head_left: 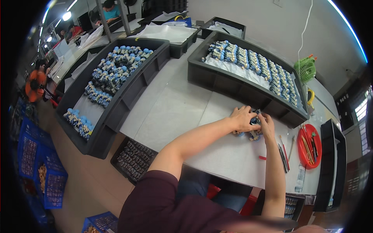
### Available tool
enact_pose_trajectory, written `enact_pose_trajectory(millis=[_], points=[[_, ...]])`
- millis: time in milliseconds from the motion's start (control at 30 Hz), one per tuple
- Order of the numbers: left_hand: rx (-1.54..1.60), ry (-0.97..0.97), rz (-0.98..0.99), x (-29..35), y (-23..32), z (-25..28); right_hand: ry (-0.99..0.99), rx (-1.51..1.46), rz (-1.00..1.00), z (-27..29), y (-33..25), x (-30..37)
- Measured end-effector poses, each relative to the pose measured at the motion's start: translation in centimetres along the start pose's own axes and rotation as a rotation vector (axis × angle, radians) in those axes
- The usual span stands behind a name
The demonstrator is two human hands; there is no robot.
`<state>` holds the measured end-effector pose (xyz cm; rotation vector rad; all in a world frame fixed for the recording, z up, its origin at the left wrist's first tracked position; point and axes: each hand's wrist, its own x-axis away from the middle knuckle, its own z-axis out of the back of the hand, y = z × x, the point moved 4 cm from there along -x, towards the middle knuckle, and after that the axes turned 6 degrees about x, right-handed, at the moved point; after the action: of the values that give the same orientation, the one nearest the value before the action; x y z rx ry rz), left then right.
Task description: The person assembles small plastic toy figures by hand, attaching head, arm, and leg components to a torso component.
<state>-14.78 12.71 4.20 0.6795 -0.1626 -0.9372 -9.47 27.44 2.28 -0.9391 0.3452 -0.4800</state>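
At the white worktable (167, 105), both my hands are closed around a small blue and dark figurine (255, 120). My left hand (241, 119) grips it from the left, fingers curled over it. From the other side my right hand (267, 126) pinches it with thumb and fingers. Much of the piece is hidden behind the fingers. Just under the hands, more small blue and cream figurines (254, 136) rest on the tabletop, partly covered. Beyond the hands, a dark grey tray (233, 83) holds slanted rows of similar figurines (243, 58) on a white liner.
A second grey tray (132, 87), left, holds many blue-topped figurines (116, 70). At right, brushes and tools lie in a red oval basket (309, 145), with pens (283, 157) beside it. A black tray (328, 167) stands at the far right edge; a green fan (305, 69) sits behind.
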Motion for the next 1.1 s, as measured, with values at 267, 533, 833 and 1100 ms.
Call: enact_pose_trajectory(millis=[267, 533, 833, 1100], points=[[0.058, 0.025, -0.052, 3.4, -0.1, 0.8, -0.072, -0.005, -0.006, -1.1, 0.2, -0.1], [0.143, 0.429, -0.303, 11.2, 2.8, 3.1, 0.167, -0.087, 0.18, 0.6, -3.2, 3.1], [0.592, 0.481, -0.096, 17.7, 2.9, 0.6, -0.157, -0.452, 0.399, -2.8, -5.8, 16.8], [0.378, 0.496, -0.306, 18.0, 3.8, -2.0, -0.031, -0.131, 0.287, -3.9, -2.1, 19.0]])
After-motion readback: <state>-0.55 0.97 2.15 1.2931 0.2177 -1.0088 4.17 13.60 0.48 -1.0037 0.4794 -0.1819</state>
